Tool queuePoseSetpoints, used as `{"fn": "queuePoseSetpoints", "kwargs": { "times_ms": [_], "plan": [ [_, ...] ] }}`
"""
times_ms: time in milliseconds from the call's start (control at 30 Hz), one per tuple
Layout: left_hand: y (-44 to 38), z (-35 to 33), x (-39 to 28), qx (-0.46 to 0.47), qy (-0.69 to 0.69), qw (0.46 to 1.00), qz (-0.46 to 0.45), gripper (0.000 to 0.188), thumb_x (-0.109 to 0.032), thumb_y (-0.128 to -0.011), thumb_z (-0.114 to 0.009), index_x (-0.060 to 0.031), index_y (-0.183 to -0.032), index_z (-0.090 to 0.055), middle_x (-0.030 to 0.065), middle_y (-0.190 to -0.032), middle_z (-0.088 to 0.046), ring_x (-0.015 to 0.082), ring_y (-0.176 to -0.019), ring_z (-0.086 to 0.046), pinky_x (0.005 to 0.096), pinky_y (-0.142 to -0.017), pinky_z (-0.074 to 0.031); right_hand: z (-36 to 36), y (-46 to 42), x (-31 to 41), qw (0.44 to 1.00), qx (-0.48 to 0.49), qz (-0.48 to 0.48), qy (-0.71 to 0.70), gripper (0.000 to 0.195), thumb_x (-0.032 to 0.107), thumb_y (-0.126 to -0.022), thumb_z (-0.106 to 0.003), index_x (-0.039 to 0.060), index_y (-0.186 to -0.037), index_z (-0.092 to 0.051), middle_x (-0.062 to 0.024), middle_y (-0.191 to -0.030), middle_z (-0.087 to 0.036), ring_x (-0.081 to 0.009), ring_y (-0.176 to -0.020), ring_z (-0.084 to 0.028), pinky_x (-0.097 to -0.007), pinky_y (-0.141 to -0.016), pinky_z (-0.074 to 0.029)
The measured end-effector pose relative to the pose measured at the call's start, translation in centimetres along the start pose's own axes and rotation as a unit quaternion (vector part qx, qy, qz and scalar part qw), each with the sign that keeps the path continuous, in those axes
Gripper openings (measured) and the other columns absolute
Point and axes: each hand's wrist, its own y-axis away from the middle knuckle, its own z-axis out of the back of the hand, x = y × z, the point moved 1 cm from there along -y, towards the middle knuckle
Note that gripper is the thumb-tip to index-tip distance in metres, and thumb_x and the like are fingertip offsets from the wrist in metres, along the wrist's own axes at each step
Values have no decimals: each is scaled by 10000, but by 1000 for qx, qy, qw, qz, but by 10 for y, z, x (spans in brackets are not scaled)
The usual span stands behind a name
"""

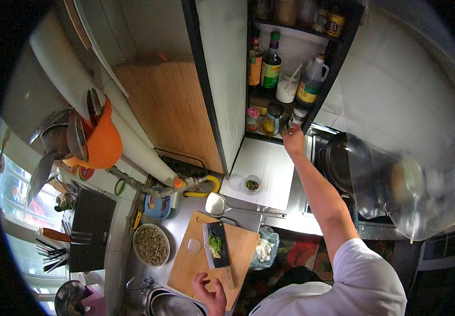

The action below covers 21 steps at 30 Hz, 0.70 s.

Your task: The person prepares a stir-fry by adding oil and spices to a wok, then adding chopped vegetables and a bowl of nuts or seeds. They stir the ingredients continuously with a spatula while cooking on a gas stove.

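Observation:
My right hand (293, 139) reaches to the lowest shelf of a dark spice rack and is at the lower front of a small jar with a white lid (299, 113); whether the fingers grip it is unclear. Over the near end of a wooden cutting board (184, 262), my left hand (211, 294) hovers with loosely curled fingers, holding nothing. On the board lies a cleaver (223, 258) with chopped scallion (214, 245) and pale bits on its blade. A translucent round lid (194, 245) rests beside it. A small bowl of chopped green and red pieces (252, 184) sits below the rack.
A bowl of minced food (151, 245) stands left of the board, near a sink basin (172, 304). A metal spatula (216, 204) lies beyond it. Sauce bottles (271, 65) fill the rack. At right are a wok (339, 162) and transparent sheet (413, 130); an orange utensil holder (105, 144) hangs left.

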Motion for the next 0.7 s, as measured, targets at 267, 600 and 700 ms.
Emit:
{"fn": "queuePoseSetpoints", "kwargs": {
  "times_ms": [267, 600, 700],
  "plan": [
    [24, 3, 27, 9, 97, 986, 138, 114, -21, -953, -601, -71, -973, -501, 44, -892, -529, 148, -697, -507, 269, -679, -465, 27, -11, 47, 899, 54, -238, -364, 201, 165, -966, -627, 67, -1142, -610, -53, -890, -673, -184, -662, -653, -343, -566, -530],
    [5, 24, -74, 69, -4, 982, 178, 160, -145, -1008, -648, 3, -948, -641, 43, -735, -547, 146, -726, -539, 302, -685, -472, 28, 11, 178, 784, -59, -281, -550, 196, 186, -971, -622, 111, -1139, -555, -33, -910, -617, -157, -655, -576, -312, -530, -457],
    [12, 20, -50, 67, 85, 984, 141, 93, -127, -1018, -618, -39, -1020, -589, 36, -821, -557, 141, -771, -559, 296, -703, -481, 27, -7, 221, 782, -83, -183, -590, 204, 182, -974, -610, 106, -1155, -552, -46, -952, -611, -144, -720, -574, -310, -567, -467]
  ]
}}
